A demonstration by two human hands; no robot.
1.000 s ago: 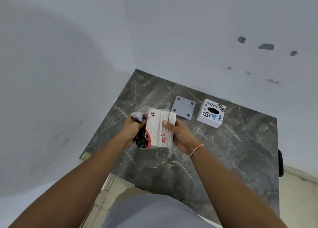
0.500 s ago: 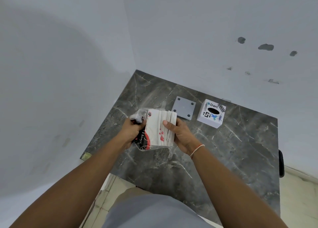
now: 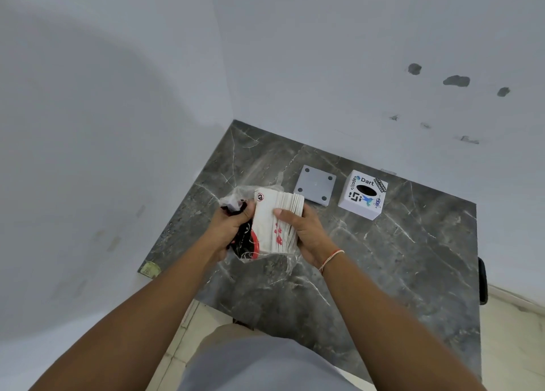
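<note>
One stack (image 3: 272, 224) further from one wrapper (image 3: 240, 192)

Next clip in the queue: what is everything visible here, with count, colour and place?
stack of cards: one, white with red marks, held above the table
plastic wrapper: one, clear, black and red showing at its left, partly around the stack
square plate: one, grey with four holes, on the table beyond the hands
box: one, white with stickers and an oval top hole, right of the plate
table: one, dark grey marble, in the wall corner
label: one, yellowish, table's near left corner
wrist thread: one, orange and white, right wrist
left hand: grips the wrapper
right hand: holds the stack
</note>
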